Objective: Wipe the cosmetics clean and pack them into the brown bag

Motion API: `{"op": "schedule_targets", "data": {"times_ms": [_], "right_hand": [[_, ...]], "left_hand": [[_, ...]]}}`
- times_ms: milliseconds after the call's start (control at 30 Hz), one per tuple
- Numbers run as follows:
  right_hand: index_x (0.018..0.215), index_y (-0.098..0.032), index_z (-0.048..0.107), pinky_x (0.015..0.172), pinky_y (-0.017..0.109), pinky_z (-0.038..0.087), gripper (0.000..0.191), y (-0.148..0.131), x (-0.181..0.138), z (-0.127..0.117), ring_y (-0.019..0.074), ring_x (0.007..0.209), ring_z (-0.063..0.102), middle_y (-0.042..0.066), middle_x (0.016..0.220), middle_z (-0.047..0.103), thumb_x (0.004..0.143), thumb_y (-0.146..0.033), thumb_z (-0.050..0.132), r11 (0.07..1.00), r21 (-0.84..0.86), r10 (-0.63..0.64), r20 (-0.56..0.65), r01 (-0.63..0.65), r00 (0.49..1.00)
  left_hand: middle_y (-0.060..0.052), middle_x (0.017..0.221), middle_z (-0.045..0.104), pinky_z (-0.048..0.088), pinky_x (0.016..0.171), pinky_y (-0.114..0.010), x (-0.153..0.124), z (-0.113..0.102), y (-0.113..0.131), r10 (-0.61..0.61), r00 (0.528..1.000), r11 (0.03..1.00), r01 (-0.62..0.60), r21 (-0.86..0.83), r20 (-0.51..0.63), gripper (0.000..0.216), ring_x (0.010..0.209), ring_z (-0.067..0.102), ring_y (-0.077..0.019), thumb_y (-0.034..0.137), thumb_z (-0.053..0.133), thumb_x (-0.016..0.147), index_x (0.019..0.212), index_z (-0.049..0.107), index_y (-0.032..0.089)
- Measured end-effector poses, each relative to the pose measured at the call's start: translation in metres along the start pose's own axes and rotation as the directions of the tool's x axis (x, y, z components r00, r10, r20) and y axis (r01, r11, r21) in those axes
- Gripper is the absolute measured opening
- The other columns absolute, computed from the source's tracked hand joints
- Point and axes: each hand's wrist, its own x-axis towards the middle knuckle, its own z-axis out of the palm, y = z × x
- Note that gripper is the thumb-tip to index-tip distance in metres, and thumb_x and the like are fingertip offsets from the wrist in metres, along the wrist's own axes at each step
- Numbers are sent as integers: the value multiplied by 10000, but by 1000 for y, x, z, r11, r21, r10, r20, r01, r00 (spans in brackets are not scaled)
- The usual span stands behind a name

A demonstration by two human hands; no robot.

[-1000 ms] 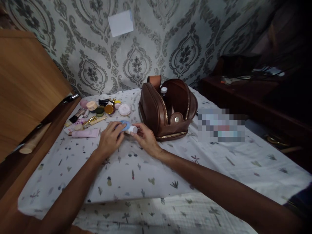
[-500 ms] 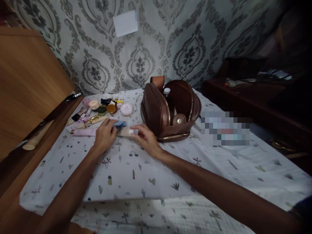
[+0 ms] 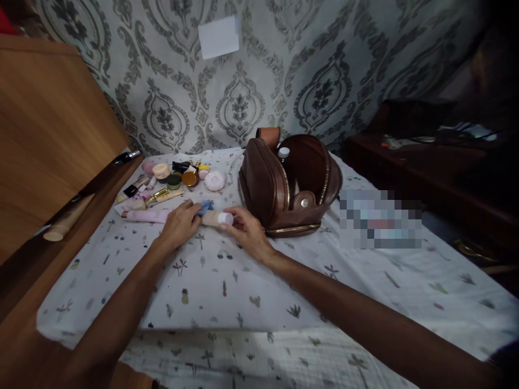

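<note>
A beige bottle with a white cap (image 3: pixel 210 218) lies sideways just above the table, between my two hands. My right hand (image 3: pixel 250 233) has its thumb and fingers closed at the capped end. A crumpled blue cloth (image 3: pixel 206 206) sticks out from the closed fingers of my left hand (image 3: pixel 181 222), against the bottle's other end. That hand covers part of a pink tube (image 3: pixel 146 215) lying flat beside it. Just right of my right hand stands a brown leather bag (image 3: pixel 263 178), unzipped and gaping, with a white-capped bottle (image 3: pixel 284 153) inside.
Cosmetics lie in a cluster at the back left: a cream jar (image 3: pixel 161 172), a dark green jar (image 3: pixel 174 181), a round white compact (image 3: pixel 214 181) and others. A wooden cabinet (image 3: pixel 52 124) borders the left side. A blurred-out packet (image 3: pixel 379 219) rests right of the bag.
The bottle's white cap now shows more fully at my right fingertips, and the beige body is more exposed. The whole view has shifted slightly, moving everything a little rightward.
</note>
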Motion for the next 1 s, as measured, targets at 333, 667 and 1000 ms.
{"op": "schedule_targets", "data": {"times_ms": [333,667,1000], "right_hand": [[1149,-266,674,921,366,525,273,-5,-8,-2,207,1031,605,78,1125,581,913,-165,579,908,-145,-377,125,393,918],[1232,-232,602,944,370,528,346,-6,-9,-3,207,1072,604,91,1170,595,910,-115,554,900,-173,-376,151,399,914],[1141,-212,607,882,338,559,479,3,5,4,179,938,660,44,1032,678,734,-373,803,927,375,42,-49,-21,998]], "left_hand": [[-80,1074,672,440,934,-412,-5,-24,28,345,919,902,-381,-204,-191,272,1049,563,-249,221,444,924,1072,672,204],[8,682,520,349,650,-295,4,-19,-10,31,999,952,-26,-305,12,352,667,479,-169,426,384,976,717,484,209],[20,609,475,339,598,-270,6,1,2,-259,951,722,77,-687,-166,415,613,440,-141,500,497,917,634,483,198]]}}
